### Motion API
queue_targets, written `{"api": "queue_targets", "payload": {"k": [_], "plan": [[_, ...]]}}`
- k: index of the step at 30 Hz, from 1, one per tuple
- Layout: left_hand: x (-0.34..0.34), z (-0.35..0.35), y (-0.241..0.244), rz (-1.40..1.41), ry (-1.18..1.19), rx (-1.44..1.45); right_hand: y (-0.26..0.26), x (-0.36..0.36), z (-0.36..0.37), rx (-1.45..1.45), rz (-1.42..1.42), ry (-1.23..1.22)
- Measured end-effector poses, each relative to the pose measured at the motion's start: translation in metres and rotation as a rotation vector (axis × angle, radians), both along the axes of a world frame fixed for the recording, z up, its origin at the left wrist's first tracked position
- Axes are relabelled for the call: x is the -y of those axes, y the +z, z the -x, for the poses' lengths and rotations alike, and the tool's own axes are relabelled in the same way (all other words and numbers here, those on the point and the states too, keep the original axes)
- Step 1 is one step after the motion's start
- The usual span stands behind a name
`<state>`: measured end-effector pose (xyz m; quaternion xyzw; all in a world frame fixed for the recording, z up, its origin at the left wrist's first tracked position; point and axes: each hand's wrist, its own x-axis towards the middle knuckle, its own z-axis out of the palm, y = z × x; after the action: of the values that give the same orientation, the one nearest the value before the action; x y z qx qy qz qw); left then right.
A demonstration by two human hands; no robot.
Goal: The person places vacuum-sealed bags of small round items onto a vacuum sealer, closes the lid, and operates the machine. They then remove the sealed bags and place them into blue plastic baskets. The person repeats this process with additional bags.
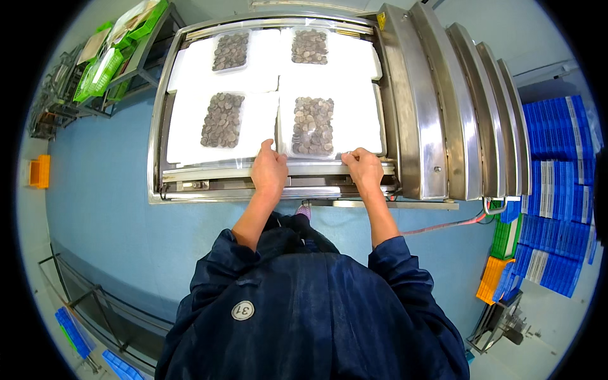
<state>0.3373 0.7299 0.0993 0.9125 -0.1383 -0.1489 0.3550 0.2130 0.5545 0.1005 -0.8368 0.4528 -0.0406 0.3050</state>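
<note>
Before me, white pads (187, 123) lie in the bed of a steel vacuum packing machine (156, 142). Clear plastic trays of brownish-grey, flat round pieces rest on them in clear bags. The nearest right tray (313, 127) is between and just beyond my hands. My left hand (270, 168) is at the left front corner of its bag, fingers curled, partly hiding the film. At the right corner, my right hand (365, 168) pinches the bag's front edge over the sealing bar (313, 169). A second tray (222, 120) lies to the left, with two more behind.
The ribbed steel lid (418, 109) stands on the right. Stacked blue crates (551, 190) are beyond it, with a red hose (441, 228) near the floor. A rack with green baskets (104, 71) is at the back left. Metal railing (99, 294) runs behind me to the left.
</note>
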Motion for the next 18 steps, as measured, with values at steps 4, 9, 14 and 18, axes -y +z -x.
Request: {"api": "queue_targets", "payload": {"k": [4,9,14,18], "plan": [[-0.011,0.004,-0.026,0.159,0.038,0.180,-0.004,0.000,0.003,0.055,-0.023,-0.008],[-0.069,0.026,0.009,0.116,-0.148,0.328,0.011,-0.020,0.033,0.373,0.236,0.312],[-0.135,0.014,-0.007,-0.172,-0.406,0.546,0.010,-0.028,0.054,0.246,0.328,0.744],[-0.132,-0.007,0.008,-0.164,-0.515,0.428,0.022,-0.018,0.046,0.186,0.338,0.873]]}}
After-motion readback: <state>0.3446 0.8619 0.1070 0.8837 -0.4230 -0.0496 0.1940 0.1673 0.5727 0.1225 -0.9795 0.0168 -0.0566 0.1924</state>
